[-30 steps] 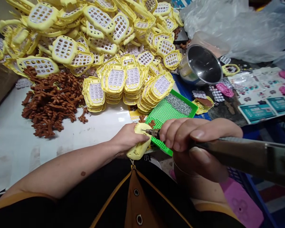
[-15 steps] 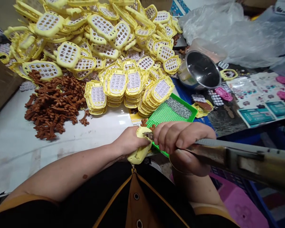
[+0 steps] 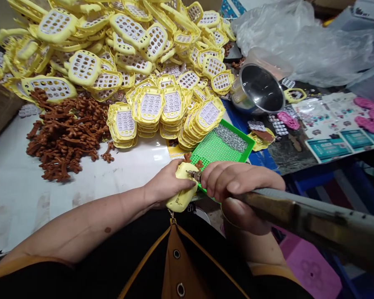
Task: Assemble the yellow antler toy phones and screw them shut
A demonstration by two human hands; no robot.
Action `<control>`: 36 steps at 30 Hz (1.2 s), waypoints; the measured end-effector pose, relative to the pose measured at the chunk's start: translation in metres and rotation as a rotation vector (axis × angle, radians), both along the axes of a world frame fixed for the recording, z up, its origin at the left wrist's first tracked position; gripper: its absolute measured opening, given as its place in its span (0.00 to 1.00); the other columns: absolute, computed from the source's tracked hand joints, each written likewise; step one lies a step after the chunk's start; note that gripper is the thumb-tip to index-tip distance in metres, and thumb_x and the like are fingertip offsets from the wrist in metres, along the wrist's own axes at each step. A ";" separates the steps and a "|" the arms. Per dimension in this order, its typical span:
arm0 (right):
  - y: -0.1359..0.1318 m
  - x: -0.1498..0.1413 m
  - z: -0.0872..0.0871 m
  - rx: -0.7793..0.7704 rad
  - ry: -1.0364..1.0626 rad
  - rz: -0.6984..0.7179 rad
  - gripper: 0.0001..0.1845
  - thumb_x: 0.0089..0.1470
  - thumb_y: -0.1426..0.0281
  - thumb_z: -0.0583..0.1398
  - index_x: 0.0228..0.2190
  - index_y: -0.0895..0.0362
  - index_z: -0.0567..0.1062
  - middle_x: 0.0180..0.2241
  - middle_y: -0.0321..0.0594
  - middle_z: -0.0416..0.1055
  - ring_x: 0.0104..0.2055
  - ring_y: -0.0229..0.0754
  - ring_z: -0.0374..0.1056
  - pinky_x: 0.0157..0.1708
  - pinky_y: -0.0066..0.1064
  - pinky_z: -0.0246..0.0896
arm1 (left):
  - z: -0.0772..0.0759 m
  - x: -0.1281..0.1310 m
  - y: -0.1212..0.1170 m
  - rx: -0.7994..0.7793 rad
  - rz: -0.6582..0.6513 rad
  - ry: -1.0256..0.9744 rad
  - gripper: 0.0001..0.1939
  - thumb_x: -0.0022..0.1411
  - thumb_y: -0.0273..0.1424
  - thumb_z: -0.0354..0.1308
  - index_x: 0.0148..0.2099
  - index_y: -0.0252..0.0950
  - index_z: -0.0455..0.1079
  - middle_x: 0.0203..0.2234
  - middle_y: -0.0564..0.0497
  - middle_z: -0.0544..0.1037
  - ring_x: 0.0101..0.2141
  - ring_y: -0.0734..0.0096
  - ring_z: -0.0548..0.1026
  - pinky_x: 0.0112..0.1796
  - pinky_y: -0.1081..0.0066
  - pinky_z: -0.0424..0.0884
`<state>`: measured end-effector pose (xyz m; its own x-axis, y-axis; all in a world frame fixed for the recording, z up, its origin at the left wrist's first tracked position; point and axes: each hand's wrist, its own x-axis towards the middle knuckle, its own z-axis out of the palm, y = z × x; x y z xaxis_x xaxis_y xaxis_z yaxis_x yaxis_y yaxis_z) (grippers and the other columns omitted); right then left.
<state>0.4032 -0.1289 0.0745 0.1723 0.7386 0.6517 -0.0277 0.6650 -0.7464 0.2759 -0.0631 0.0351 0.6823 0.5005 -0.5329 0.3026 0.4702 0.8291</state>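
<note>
My left hand [image 3: 166,181] is closed around a pale yellow plastic toy casing [image 3: 181,198] with brown antler pieces [image 3: 187,158] at its far end. In my right hand [image 3: 239,182] is a long power screwdriver [image 3: 286,214], its body running off to the right. The driver's bit [image 3: 191,173] meets the back of the casing near its upper part; a screw under the tip is too small to make out. Just beyond my hands lies a green perforated tray [image 3: 212,151] with a heap of small silver screws [image 3: 230,139] in its far side.
Stacks of yellow keypad shells [image 3: 148,106] stand behind the tray, before a large pile of yellow frames [image 3: 84,68]. Brown antler parts [image 3: 65,141] are heaped at left. At right are a metal bowl [image 3: 262,89], clear plastic bags [image 3: 286,37], printed sheets [image 3: 330,137] and a pink stool [image 3: 311,265].
The whole view has shifted slightly. Both hands keep their hold, and the driver's bit stays at the casing, with its rear part tilted a little lower.
</note>
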 end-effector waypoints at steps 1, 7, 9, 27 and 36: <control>0.000 0.000 0.000 0.000 0.017 0.001 0.15 0.42 0.79 0.60 0.36 0.56 0.73 0.18 0.30 0.66 0.17 0.36 0.64 0.20 0.33 0.65 | 0.001 -0.002 0.000 0.051 -0.004 0.014 0.30 0.46 0.29 0.62 0.53 0.33 0.63 0.40 0.46 0.75 0.38 0.64 0.73 0.39 0.67 0.69; 0.004 0.001 0.005 0.012 0.059 0.118 0.11 0.42 0.78 0.60 0.32 0.57 0.72 0.17 0.31 0.64 0.18 0.35 0.63 0.18 0.31 0.65 | 0.005 -0.010 -0.001 0.359 -0.165 0.150 0.35 0.53 0.36 0.60 0.62 0.33 0.58 0.48 0.41 0.74 0.46 0.54 0.72 0.49 0.59 0.64; 0.005 0.002 0.008 0.034 0.041 0.151 0.08 0.42 0.78 0.60 0.29 0.56 0.70 0.16 0.30 0.64 0.17 0.35 0.62 0.18 0.30 0.64 | 0.006 -0.012 -0.001 0.417 -0.215 0.170 0.36 0.54 0.37 0.58 0.64 0.35 0.55 0.49 0.41 0.74 0.47 0.52 0.72 0.50 0.57 0.64; -0.017 -0.012 0.006 -0.018 -0.003 -0.009 0.07 0.45 0.76 0.61 0.30 0.56 0.71 0.17 0.31 0.67 0.19 0.36 0.66 0.22 0.33 0.69 | -0.003 -0.014 -0.004 -0.240 -0.053 -0.068 0.16 0.45 0.31 0.63 0.39 0.33 0.70 0.28 0.51 0.75 0.29 0.69 0.72 0.35 0.69 0.68; -0.017 -0.013 0.008 -0.012 -0.061 -0.013 0.05 0.47 0.74 0.61 0.30 0.54 0.70 0.17 0.30 0.66 0.18 0.36 0.66 0.22 0.32 0.70 | -0.003 -0.021 -0.002 0.152 -0.127 0.070 0.12 0.47 0.33 0.61 0.35 0.33 0.71 0.26 0.53 0.73 0.28 0.72 0.68 0.29 0.73 0.64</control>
